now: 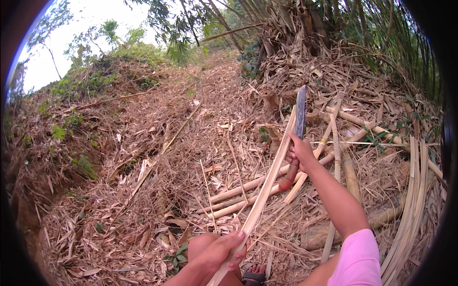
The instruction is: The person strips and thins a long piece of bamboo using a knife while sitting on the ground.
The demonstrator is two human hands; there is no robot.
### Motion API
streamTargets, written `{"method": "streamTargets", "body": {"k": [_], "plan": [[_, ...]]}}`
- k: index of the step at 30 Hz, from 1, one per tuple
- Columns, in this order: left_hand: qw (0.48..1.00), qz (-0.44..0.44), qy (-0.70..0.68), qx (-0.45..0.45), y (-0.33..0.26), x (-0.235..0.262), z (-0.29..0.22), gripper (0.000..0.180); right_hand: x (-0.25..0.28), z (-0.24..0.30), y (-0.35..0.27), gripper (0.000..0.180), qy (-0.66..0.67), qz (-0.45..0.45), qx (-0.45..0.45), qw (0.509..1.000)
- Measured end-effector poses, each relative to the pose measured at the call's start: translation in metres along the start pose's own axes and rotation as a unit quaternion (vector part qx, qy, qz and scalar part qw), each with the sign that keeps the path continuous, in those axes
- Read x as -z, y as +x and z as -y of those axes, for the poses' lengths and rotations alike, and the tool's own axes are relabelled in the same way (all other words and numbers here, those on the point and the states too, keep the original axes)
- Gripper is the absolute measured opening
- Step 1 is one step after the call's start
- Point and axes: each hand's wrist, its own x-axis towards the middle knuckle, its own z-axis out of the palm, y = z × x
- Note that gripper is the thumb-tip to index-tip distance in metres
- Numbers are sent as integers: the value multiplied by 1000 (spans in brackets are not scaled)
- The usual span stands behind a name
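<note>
A long, pale split bamboo strip (262, 198) slants up and away from my lap. My left hand (228, 249) is wrapped round its near part, beside my bent knee. My right hand (300, 153) grips a machete (300, 112) just below the blade, and the reddish-brown handle runs down below my fist. The dark steel blade points away from me and lies along the right side of the strip's far end. Whether the edge touches the strip, I cannot tell.
Cut bamboo poles (245, 190) lie crossed on the leaf-strewn ground ahead. At the right rest several long split strips (411, 209) and a thick bamboo log (329, 234). Stumps (272, 100) stand before a bamboo clump. My sandalled foot (255, 274) is at the bottom.
</note>
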Motion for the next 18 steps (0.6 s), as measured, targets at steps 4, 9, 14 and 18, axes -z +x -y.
{"method": "streamTargets", "body": {"k": [4, 9, 14, 18], "plan": [[999, 32, 15, -30, 32, 10, -29, 29, 0, -9, -3, 64, -315, -4, 148, 937], [989, 65, -27, -130, 68, 19, -51, 28, -37, -27, -64, 77, -497, 104, 199, 838], [988, 21, -33, -149, 71, 14, -48, 22, -50, -39, -115, 71, -572, 174, 181, 781], [991, 92, -64, -78, 93, 34, -29, 17, -46, -50, -125, 65, -616, 173, 230, 733]]}}
